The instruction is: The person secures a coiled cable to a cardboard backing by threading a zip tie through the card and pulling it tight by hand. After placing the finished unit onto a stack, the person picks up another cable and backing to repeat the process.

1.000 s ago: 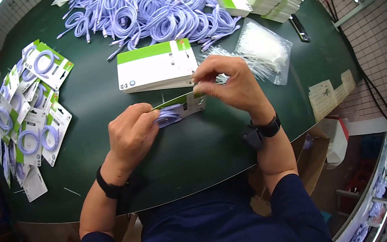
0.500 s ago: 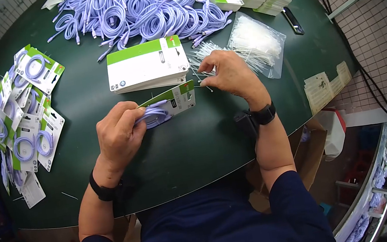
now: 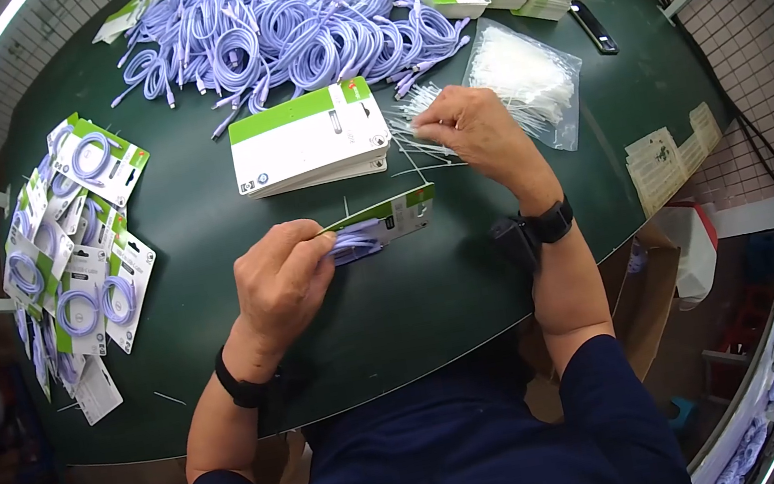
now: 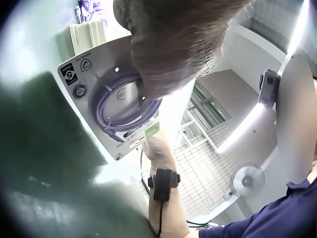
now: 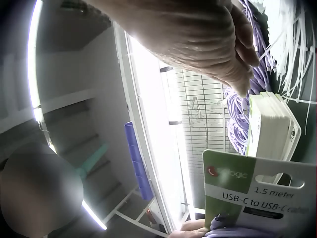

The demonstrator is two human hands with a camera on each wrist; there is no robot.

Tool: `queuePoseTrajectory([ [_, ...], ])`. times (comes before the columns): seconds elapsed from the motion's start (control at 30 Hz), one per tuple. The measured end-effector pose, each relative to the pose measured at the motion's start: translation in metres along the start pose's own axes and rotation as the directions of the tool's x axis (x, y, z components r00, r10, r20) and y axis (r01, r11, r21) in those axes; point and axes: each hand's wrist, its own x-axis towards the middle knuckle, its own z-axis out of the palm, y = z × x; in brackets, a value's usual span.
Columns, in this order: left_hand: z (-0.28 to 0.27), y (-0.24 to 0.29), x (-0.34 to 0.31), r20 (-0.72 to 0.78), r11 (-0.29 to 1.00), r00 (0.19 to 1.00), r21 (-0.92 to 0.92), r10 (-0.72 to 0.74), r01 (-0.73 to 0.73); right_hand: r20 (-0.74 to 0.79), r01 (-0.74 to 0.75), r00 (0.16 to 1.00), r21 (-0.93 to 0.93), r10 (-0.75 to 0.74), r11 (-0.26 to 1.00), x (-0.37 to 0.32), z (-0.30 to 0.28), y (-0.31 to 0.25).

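Nearest the person's body, the left hand (image 3: 282,279) has its grip closed. Thumb and curled fingers pinch one end of a green-and-white cardboard card (image 3: 393,213) and hold a coiled lilac cable (image 3: 354,243) against one face of it, as the left wrist view shows. The card is held just above the dark green worktop (image 3: 417,303). Its long axis runs left to right, and the free green-banded end points away from the left hand.

Beyond that free end, a little farther from the body, the right hand (image 3: 481,131) rests on a fan of loose white cable ties (image 3: 414,121). Its fingers bend down into them, but I cannot tell whether they pinch a tie. The ties lie up and to the right of the card, and the right hand is much the nearer to them.

Just left of the ties sits a stack of blank cards (image 3: 310,138). Behind them is a clear bag of ties (image 3: 528,78), and farthest back a heap of lilac cables (image 3: 300,12).
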Motion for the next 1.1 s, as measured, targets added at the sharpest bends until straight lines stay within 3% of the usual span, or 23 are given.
queuePoseTrajectory([
  [0.17, 0.007, 0.01, 0.003, 0.058, 0.996, 0.995, -0.036, 0.082, -0.08, -0.214, 0.032, 0.977, 0.245, 0.022, 0.969, 0.0, -0.003, -0.014],
  [0.27, 0.009, 0.012, 0.009, 0.076, 0.993, 0.991, -0.045, 0.114, -0.111, -0.085, -0.13, 0.965, 0.667, 0.248, 0.734, -0.002, 0.001, -0.026],
  [0.3, 0.008, 0.012, 0.011, 0.078, 0.991, 0.989, -0.046, 0.128, -0.124, -0.085, -0.127, 0.966, 0.667, 0.244, 0.734, -0.002, 0.001, -0.029],
  [0.4, 0.009, 0.012, 0.012, 0.076, 0.989, 0.987, -0.044, 0.141, -0.138, 0.2, -0.339, 0.933, 0.766, 0.298, 0.546, -0.002, 0.004, -0.034],
  [0.53, 0.013, 0.011, 0.009, 0.059, 0.988, 0.987, -0.045, 0.152, -0.15, 0.351, -0.454, 0.887, 0.788, 0.302, 0.417, -0.003, 0.01, -0.043],
  [0.83, 0.016, 0.009, 0.004, 0.045, 0.981, 0.982, -0.066, 0.184, -0.18, 0.382, -0.476, 0.879, 0.73, 0.285, 0.491, -0.004, 0.03, -0.035],
  [0.97, 0.018, 0.009, 0.006, 0.022, 0.977, 0.979, -0.078, 0.201, -0.199, 0.308, -0.405, 0.914, 0.725, 0.263, 0.558, -0.003, 0.032, -0.036],
  [1.07, 0.019, 0.007, 0.007, 0.013, 0.976, 0.978, -0.081, 0.206, -0.204, 0.224, -0.325, 0.946, 0.623, 0.235, 0.712, -0.005, 0.03, -0.035],
  [1.1, 0.019, 0.006, 0.007, 0.019, 0.975, 0.977, -0.076, 0.211, -0.209, 0.236, -0.338, 0.941, 0.62, 0.242, 0.708, -0.005, 0.03, -0.036],
])
